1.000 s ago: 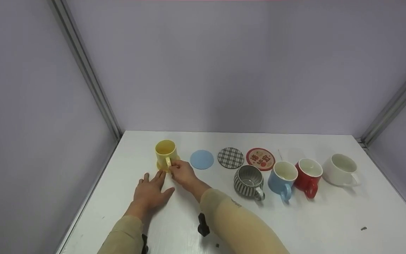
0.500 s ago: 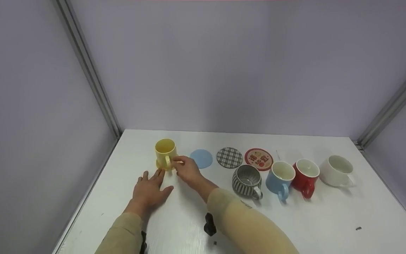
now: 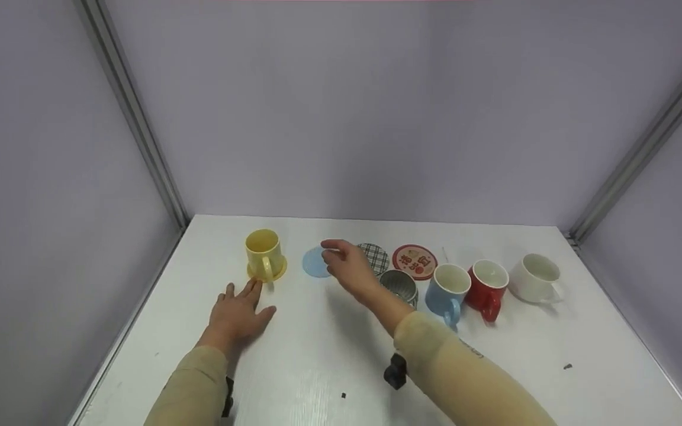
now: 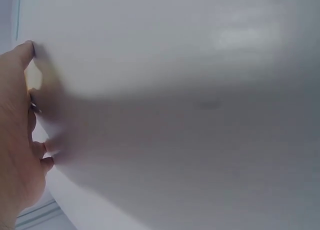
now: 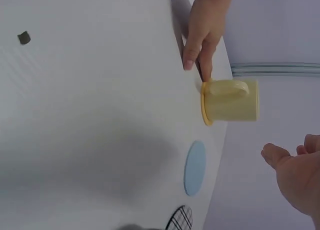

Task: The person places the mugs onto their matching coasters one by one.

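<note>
A yellow mug (image 3: 262, 251) stands upright on a yellow coaster (image 3: 280, 269) at the left of the table, its handle facing the person. My left hand (image 3: 235, 315) lies spread on the table, fingertips right at the coaster's near edge; the right wrist view shows the same contact beside the mug (image 5: 232, 107). Raised over the table, my right hand (image 3: 348, 267) holds nothing, its fingers loosely bent. It overlaps the blue coaster (image 3: 314, 263) and the black-and-white checked coaster (image 3: 375, 255) in the head view.
A red patterned coaster (image 3: 415, 262) continues the row. Nearer stand a grey striped mug (image 3: 399, 285), partly hidden by my right arm, a blue mug (image 3: 446, 293), a red mug (image 3: 486, 290) and a white mug (image 3: 534, 278). Walls (image 3: 341, 118) enclose the table's back and sides.
My right hand has let go of the yellow mug's handle and moved right, up over the blue coaster. The left hand stays by the yellow coaster. The head view has shifted slightly.
</note>
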Demonstrator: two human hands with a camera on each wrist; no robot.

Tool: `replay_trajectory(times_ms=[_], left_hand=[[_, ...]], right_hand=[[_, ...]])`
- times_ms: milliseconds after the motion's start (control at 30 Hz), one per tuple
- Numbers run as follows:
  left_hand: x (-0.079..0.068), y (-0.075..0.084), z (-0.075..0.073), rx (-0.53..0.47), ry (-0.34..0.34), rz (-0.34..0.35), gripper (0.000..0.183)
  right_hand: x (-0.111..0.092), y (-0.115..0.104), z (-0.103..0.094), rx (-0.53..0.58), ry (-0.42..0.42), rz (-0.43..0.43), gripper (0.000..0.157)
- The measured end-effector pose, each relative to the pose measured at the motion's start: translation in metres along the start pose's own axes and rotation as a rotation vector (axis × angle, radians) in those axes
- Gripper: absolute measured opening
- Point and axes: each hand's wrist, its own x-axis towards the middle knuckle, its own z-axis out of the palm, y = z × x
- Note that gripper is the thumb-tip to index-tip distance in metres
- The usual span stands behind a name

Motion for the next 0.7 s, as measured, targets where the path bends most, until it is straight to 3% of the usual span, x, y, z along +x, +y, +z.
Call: replay_trajectory(times_ms=[200, 400, 700], left_hand=[[-0.002, -0.003, -0.006, -0.083, 0.006, -0.023, 0.085], [-0.008, -0.006, -0.016, -0.073, 0.051, -0.02, 0.086], [-0.022, -0.01, -0.037, -0.111, 0.132, 0.023, 0.086]], right_hand=[[-0.012, -0.013, -0.044, -0.068, 0.1, -0.028, 0.038], [-0.022, -0.016, -0.084, -0.144, 0.241, -0.041, 0.04], [-0.033, -0.015, -0.136, -0.131, 0.393, -0.065, 0.041]])
